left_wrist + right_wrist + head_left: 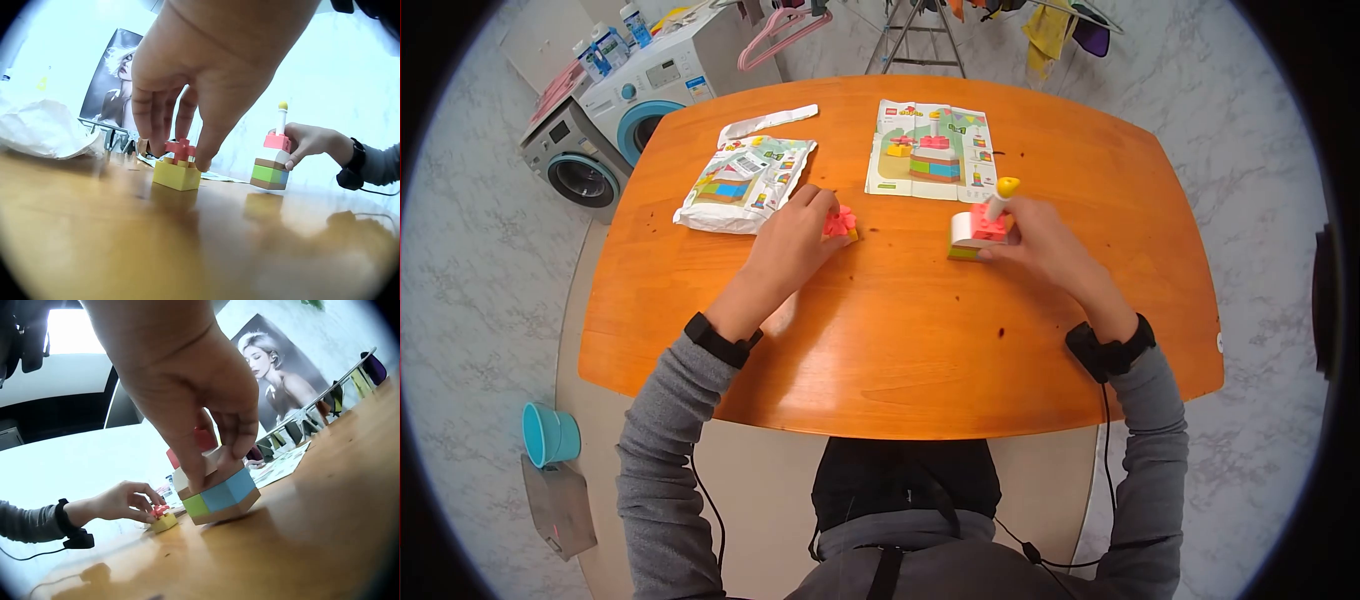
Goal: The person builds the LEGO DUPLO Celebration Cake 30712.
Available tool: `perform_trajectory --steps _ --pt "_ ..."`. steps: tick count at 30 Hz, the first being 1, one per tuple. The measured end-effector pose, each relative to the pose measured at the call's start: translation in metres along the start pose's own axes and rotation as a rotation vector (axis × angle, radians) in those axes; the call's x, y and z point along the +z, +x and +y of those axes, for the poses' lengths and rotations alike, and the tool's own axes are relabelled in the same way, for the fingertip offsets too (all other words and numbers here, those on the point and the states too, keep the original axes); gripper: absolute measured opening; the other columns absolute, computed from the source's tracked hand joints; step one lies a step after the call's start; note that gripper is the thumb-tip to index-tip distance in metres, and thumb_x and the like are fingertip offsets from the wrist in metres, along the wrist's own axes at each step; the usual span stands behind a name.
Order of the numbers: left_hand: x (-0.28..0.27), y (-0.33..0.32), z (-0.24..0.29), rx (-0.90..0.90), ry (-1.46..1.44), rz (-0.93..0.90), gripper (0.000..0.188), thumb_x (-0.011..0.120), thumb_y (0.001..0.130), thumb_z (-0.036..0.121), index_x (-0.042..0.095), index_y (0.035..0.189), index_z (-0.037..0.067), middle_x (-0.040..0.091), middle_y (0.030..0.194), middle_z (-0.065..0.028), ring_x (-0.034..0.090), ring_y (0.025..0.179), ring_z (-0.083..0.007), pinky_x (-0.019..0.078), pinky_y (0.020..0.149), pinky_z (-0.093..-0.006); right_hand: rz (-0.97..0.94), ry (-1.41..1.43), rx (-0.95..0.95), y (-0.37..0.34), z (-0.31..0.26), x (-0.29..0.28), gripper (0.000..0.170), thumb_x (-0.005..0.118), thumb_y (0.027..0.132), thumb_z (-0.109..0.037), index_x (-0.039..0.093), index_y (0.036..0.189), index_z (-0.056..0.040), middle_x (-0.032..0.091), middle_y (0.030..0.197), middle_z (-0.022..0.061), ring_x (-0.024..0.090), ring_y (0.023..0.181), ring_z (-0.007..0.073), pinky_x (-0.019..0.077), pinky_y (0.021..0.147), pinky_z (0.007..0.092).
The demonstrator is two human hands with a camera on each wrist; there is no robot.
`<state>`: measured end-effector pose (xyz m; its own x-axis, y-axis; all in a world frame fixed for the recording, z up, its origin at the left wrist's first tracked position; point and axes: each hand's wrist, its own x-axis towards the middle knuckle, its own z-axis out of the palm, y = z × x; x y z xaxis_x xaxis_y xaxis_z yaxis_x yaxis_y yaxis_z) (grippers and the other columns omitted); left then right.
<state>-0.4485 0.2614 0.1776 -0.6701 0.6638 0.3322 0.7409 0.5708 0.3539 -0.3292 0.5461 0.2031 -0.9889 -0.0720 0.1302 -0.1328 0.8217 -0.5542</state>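
Observation:
My left hand (792,243) pinches a red flower-shaped piece (840,221) that sits on a yellow brick; in the left wrist view the yellow brick (177,175) rests on the table, fingertips and thumb around the red piece (180,150). To the right, my right hand (1048,243) grips a block stack by its sides. The stack has a pink brick (988,224), a white curved piece (963,231) and a white candle with a yellow tip (1007,187). Green and blue bricks (229,489) show low in it. Whether its base touches the table, I cannot tell.
A printed sheet (928,180) lies towards the back of the wooden table (880,340). Left of it are a white printed bag (745,185) and a torn strip (770,122). Washing machines (662,85) and a ladder (917,62) stand beyond the table.

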Motion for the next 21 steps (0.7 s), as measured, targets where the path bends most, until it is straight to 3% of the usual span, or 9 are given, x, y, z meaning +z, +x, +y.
perform_trajectory --steps 2,4,5,11,13,17,20,21 --pt "-0.001 0.001 0.001 -0.014 0.001 -0.008 0.026 0.072 0.074 0.012 0.053 0.089 0.003 0.058 0.089 -0.0122 0.06 0.081 -0.0276 0.0486 0.069 -0.0362 -0.025 0.01 -0.049 0.015 -0.015 0.009 0.038 0.076 0.069 -0.016 0.052 0.093 0.0006 0.059 0.085 0.0196 0.057 0.08 0.0358 0.0453 0.069 0.0398" --pt "-0.002 0.001 0.002 -0.005 0.01 -0.008 0.026 0.073 0.073 0.013 0.054 0.088 0.002 0.059 0.087 -0.0133 0.06 0.081 -0.0297 0.0481 0.069 -0.0378 0.034 -0.006 -0.168 0.031 -0.024 0.022 0.04 0.079 0.069 -0.022 0.055 0.092 0.0004 0.057 0.075 0.0141 0.058 0.066 0.0251 0.0452 0.061 0.0347" --pt "-0.003 0.001 0.003 -0.007 0.013 -0.007 0.026 0.073 0.073 0.013 0.054 0.088 0.002 0.059 0.087 -0.0133 0.06 0.081 -0.0297 0.0481 0.069 -0.0378 0.033 -0.004 -0.172 0.039 -0.028 0.026 0.04 0.079 0.069 -0.022 0.055 0.092 0.0004 0.057 0.075 0.0141 0.058 0.066 0.0251 0.0452 0.061 0.0347" --pt "-0.003 0.003 0.005 -0.046 0.063 -0.025 0.028 0.075 0.069 0.012 0.055 0.086 0.002 0.06 0.084 -0.0131 0.06 0.078 -0.0319 0.0473 0.066 -0.0392 -0.014 -0.017 -0.185 0.072 -0.034 0.048 0.039 0.078 0.07 -0.02 0.053 0.092 0.0007 0.057 0.072 0.0176 0.057 0.067 0.03 0.0445 0.061 0.0377" --pt "-0.003 0.003 0.004 -0.05 0.05 -0.023 0.029 0.076 0.068 0.013 0.055 0.085 0.002 0.06 0.083 -0.0125 0.06 0.076 -0.0317 0.0469 0.066 -0.0393 0.06 -0.025 -0.29 0.078 -0.029 0.056 0.04 0.078 0.07 -0.018 0.052 0.094 0.001 0.058 0.072 0.0179 0.058 0.068 0.0304 0.0444 0.061 0.0377" --pt "-0.001 0.003 0.002 -0.044 0.04 -0.012 0.029 0.076 0.068 0.013 0.056 0.085 0.003 0.06 0.082 -0.0122 0.06 0.076 -0.0313 0.0467 0.065 -0.0392 -0.026 0.015 -0.201 0.078 -0.03 0.053 0.04 0.078 0.069 -0.017 0.052 0.094 0.0015 0.059 0.075 0.0183 0.058 0.07 0.0328 0.0442 0.063 0.0385" --pt "-0.001 0.003 0.001 -0.049 0.031 -0.006 0.029 0.077 0.067 0.012 0.056 0.085 0.003 0.06 0.081 -0.0117 0.06 0.076 -0.0312 0.0465 0.065 -0.039 -0.052 -0.006 -0.187 0.078 -0.031 0.053 0.044 0.079 0.068 -0.016 0.051 0.097 0.002 0.059 0.083 0.0194 0.058 0.077 0.0328 0.0455 0.067 0.0371" --pt "-0.002 0.003 0.001 -0.039 0.029 -0.013 0.029 0.077 0.067 0.012 0.056 0.085 0.003 0.06 0.082 -0.0117 0.06 0.077 -0.0313 0.0466 0.066 -0.0389 -0.078 -0.022 -0.179 0.079 -0.028 0.056 0.05 0.078 0.067 -0.016 0.049 0.104 0.0018 0.058 0.093 0.0209 0.055 0.089 0.036 0.0445 0.076 0.0399"
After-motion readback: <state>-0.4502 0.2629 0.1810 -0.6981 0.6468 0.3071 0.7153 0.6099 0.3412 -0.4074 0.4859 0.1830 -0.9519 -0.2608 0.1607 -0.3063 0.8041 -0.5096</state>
